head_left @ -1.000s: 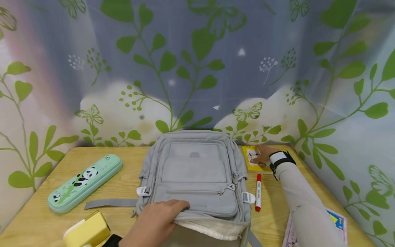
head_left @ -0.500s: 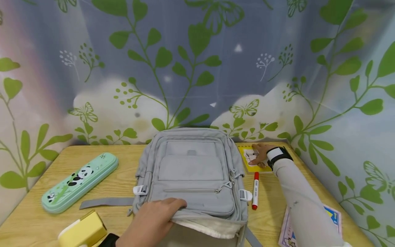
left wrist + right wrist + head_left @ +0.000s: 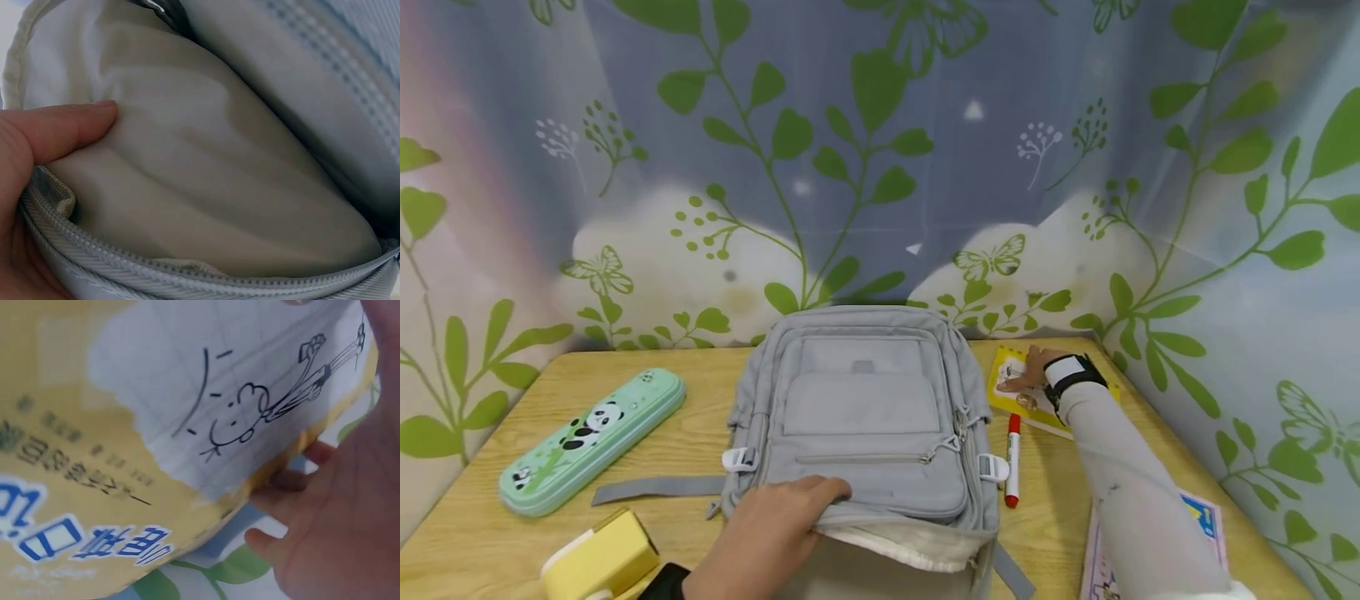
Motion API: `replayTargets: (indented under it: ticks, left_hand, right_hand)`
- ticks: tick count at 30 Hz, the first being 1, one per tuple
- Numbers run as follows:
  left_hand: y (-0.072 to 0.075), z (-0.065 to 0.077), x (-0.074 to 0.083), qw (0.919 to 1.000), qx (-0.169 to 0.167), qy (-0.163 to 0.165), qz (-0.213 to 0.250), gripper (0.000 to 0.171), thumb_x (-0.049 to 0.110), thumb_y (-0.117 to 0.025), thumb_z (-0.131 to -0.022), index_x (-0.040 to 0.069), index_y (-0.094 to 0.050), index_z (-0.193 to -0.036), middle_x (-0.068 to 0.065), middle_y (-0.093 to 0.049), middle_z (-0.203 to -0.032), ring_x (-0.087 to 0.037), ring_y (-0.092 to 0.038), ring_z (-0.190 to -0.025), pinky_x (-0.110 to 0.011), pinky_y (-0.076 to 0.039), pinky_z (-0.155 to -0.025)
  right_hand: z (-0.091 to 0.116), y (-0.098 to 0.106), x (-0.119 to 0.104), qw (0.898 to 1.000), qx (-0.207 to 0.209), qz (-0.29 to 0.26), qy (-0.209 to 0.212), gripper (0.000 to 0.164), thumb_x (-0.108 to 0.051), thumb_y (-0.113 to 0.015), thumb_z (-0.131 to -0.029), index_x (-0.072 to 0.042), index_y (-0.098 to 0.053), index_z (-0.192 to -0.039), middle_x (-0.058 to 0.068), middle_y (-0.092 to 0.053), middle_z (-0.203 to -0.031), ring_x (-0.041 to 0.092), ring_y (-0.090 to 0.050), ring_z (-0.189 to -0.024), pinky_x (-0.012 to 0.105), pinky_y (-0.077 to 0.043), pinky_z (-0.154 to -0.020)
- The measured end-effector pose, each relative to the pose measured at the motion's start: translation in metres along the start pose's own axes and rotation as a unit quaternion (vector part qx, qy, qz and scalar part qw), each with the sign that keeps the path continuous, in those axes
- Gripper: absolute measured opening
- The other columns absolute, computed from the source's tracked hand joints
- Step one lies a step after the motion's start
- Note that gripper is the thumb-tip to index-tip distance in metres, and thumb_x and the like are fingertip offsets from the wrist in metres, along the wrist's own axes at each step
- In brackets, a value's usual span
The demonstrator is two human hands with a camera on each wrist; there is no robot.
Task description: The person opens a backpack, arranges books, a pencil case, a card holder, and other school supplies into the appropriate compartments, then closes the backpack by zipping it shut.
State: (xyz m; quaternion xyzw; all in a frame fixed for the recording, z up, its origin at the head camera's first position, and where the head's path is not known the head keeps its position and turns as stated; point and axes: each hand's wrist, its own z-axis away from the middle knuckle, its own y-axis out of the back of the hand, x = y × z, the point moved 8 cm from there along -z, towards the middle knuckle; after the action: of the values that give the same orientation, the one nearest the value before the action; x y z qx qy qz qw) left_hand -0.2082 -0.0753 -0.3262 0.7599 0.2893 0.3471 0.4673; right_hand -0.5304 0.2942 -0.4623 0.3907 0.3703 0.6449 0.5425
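A grey backpack (image 3: pixel 861 404) lies in the middle of the table with its main compartment unzipped toward me. My left hand (image 3: pixel 772 529) grips the edge of the opening; in the left wrist view the thumb (image 3: pixel 75 128) presses on the beige lining (image 3: pixel 206 156) while the other fingers stay outside the zip. At the back right, my right hand (image 3: pixel 1036 371) holds a yellow book (image 3: pixel 1011 364) with a line drawing of a figure on its cover. Seen from the right wrist, fingertips (image 3: pixel 320 452) curl around the edge of the book.
A red-capped marker (image 3: pixel 1013 462) lies between backpack and book. Near the right forearm is a pink-bordered booklet (image 3: pixel 1202 515). A green panda pencil case (image 3: pixel 591 442) and a yellow box-shaped item (image 3: pixel 602 558) are on the left. A leaf-patterned curtain (image 3: pixel 865 167) stands behind the table.
The yellow book has turned slightly on the table, its right side coming nearer to me, with the right hand on it. The left hand keeps its hold on the backpack. The head view has shifted slightly.
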Motion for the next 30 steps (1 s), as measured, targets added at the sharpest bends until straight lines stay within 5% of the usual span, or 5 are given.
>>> replayTargets:
  ticks: [6,12,23,26,30]
  left_hand:
    - [0.000,-0.001,0.000,0.9999,0.015,-0.004,0.003,0.037,-0.006,-0.066,-0.075,0.019,-0.065,-0.103,0.005,-0.071,-0.092,-0.002,-0.053,-0.056,-0.017,-0.035,-0.047]
    - [-0.004,0.000,0.001,0.9998,0.015,0.002,-0.014,0.036,-0.004,-0.068,-0.072,0.019,-0.065,-0.101,0.005,-0.071,-0.091,-0.005,-0.058,-0.059,-0.019,-0.041,-0.048]
    - [0.004,-0.011,-0.001,0.9995,0.021,0.014,-0.021,0.032,0.002,-0.072,-0.072,0.020,-0.067,-0.098,0.005,-0.071,-0.079,-0.005,-0.060,-0.059,-0.017,-0.041,-0.050]
    - [0.007,-0.017,-0.001,0.9995,0.013,0.006,-0.029,0.029,0.006,-0.075,-0.072,0.020,-0.068,-0.097,0.005,-0.071,-0.080,-0.006,-0.060,-0.059,-0.017,-0.040,-0.049]
    - [0.009,-0.020,0.001,0.9992,0.006,-0.008,-0.038,0.028,0.009,-0.077,-0.072,0.019,-0.069,-0.096,0.004,-0.071,-0.080,-0.007,-0.060,-0.059,-0.018,-0.041,-0.049]
  right_hand:
    - [0.002,0.011,0.009,0.996,0.072,-0.034,-0.036,0.132,-0.086,-0.055,-0.060,0.012,-0.020,-0.141,0.041,-0.030,-0.137,0.054,-0.036,-0.122,0.064,-0.036,-0.095]
    - [0.020,0.030,0.010,0.991,0.124,-0.030,0.024,0.079,-0.064,-0.058,-0.081,0.009,-0.055,-0.111,0.034,-0.049,-0.120,0.051,-0.039,-0.116,0.063,-0.036,-0.095]
    - [0.157,0.126,-0.013,0.949,0.252,-0.092,0.163,0.024,-0.011,-0.041,-0.100,0.006,-0.046,-0.116,0.023,-0.060,-0.096,0.031,-0.059,-0.079,0.041,-0.049,-0.067]
    - [0.195,0.142,-0.008,0.922,0.346,-0.104,0.141,0.025,-0.017,-0.035,-0.102,0.004,-0.041,-0.114,0.018,-0.055,-0.077,0.023,-0.051,-0.056,0.032,-0.040,-0.047]
    - [0.253,0.152,-0.011,0.844,0.489,-0.176,0.131,0.031,-0.018,-0.037,-0.101,0.009,-0.040,-0.115,0.021,-0.052,-0.073,0.025,-0.047,-0.052,0.027,-0.035,-0.045]
